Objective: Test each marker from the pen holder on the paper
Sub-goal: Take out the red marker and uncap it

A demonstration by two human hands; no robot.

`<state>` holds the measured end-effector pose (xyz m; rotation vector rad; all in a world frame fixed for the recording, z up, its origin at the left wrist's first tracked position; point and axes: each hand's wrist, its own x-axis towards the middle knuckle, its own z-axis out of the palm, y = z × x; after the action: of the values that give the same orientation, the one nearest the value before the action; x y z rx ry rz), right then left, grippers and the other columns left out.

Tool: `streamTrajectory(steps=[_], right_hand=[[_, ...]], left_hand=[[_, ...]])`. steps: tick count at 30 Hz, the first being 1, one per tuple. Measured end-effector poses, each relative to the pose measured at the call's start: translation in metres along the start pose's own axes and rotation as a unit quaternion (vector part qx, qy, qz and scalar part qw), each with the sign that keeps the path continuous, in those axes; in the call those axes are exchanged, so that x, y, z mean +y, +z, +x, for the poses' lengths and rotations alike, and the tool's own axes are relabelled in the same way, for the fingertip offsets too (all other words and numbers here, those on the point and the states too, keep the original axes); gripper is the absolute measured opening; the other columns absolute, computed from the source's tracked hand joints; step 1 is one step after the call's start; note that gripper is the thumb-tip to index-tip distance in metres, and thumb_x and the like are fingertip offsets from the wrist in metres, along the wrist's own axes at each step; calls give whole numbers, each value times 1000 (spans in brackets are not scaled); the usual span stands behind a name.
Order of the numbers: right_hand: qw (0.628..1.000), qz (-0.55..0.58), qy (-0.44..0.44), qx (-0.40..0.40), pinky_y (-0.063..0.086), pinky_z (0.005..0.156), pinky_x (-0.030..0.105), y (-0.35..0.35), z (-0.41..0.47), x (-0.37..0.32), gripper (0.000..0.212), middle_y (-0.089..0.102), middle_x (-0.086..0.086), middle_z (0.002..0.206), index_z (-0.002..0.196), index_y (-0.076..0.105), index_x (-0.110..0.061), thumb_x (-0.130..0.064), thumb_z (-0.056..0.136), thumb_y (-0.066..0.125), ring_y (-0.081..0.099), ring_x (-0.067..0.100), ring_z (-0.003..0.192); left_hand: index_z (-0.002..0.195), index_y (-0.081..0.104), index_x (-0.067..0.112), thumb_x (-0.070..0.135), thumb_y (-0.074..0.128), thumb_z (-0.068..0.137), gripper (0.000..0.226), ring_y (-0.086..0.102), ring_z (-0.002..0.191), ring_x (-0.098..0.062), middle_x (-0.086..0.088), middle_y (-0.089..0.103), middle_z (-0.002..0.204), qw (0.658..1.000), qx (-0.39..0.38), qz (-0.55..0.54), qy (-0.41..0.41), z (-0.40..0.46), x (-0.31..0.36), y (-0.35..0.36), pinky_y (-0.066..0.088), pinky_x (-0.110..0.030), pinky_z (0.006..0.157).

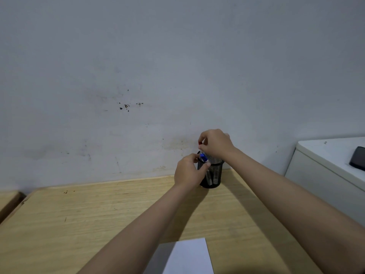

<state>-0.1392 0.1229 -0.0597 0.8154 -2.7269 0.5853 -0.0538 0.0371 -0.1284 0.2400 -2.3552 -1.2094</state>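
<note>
A black mesh pen holder (214,175) stands at the back of the wooden table (79,224), near the wall. My left hand (188,172) rests against the holder's left side and grips a blue-capped marker (203,157) at its rim. My right hand (216,144) is above the holder, fingers pinched on a marker whose red tip (199,143) shows at the fingertips. More markers stand inside the holder, seen dimly through the mesh. A white sheet of paper (189,258) lies at the table's near edge, partly shaded by my left forearm.
A white cabinet (324,171) stands to the right of the table with a dark phone-like object (357,158) on top. A grey, stained wall runs behind the table. Another wooden surface (7,200) shows at the far left.
</note>
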Motion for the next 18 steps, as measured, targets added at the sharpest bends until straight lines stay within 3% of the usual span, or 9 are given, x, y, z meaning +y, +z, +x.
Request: streamTrajectory(steps=[3,7,10,12,15,18], right_hand=[[999,15,7,29,39,84,38,-2,1,-1,5,64,-7,79,79,66,-16,-20,76,66,62,19,87],[996,84,-3,42,54,76,41,-9,0,-1,7,60,-11,64,73,67,-15,-9,68,64,63,18,74],[987,131,-21,93,56,76,36,-21,-7,-1,20,71,0,75,90,72,-14,-10,73,63,65,17,73],[979,146,-41,133,56,76,31,-37,-15,-6,19,75,5,84,92,74,-11,-9,76,62,65,14,71],[957,184,-65,215,55,71,29,-64,-39,-19,14,74,7,81,85,74,-9,-8,74,65,68,16,67],[927,239,-76,279,56,68,26,-75,-75,-32,8,71,3,75,78,72,-10,-7,72,68,69,14,66]], left_hand=[[109,63,14,41,67,77,42,61,102,-16,-3,68,109,1000,1,-5,-4,-1,1,-1,52,-34,81],[109,62,14,40,67,77,41,61,102,-18,-3,68,109,1000,1,-3,-7,0,2,0,53,-36,81],[112,62,13,41,67,77,45,60,101,-21,-5,65,110,1000,-4,1,-16,-1,3,-3,53,-37,82],[110,64,13,39,67,77,42,61,95,-20,-4,64,105,1000,6,-15,-17,-4,7,-8,52,-34,79],[91,67,15,29,67,80,18,62,74,-10,1,67,86,992,53,-114,-16,-17,19,-23,47,-25,68],[85,63,19,20,64,83,3,68,72,-20,-9,69,82,964,80,-254,-8,-33,33,-41,50,-24,65]])
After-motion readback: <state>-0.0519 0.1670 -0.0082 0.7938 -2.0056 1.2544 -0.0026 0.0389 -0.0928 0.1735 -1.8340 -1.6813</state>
